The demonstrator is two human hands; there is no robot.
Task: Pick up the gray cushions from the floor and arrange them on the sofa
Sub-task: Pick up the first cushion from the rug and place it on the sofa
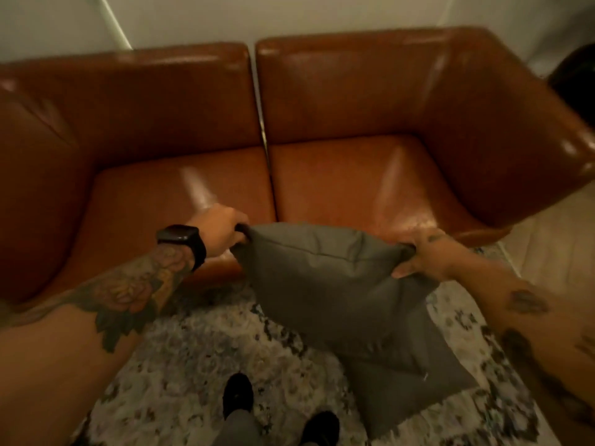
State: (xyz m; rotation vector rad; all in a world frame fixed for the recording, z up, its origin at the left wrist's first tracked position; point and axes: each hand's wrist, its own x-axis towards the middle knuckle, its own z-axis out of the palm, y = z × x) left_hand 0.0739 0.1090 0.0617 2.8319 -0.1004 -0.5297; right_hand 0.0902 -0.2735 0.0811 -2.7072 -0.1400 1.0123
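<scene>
I hold a gray cushion (325, 284) in the air by its two upper corners, just in front of the sofa's seat edge. My left hand (222, 228) grips the left corner and my right hand (425, 255) grips the right one. Below it a second gray cushion (409, 394) lies on the rug, partly hidden by the held one. The brown leather sofa (338, 181) stretches across the view with two seat pads and nothing on them.
A patterned light rug (193, 365) covers the floor in front of the sofa. My two black shoes (238, 394) stand on it at the bottom centre. Pale flooring (553, 239) shows right of the sofa's arm, and a dark object (576, 82) sits at the right edge.
</scene>
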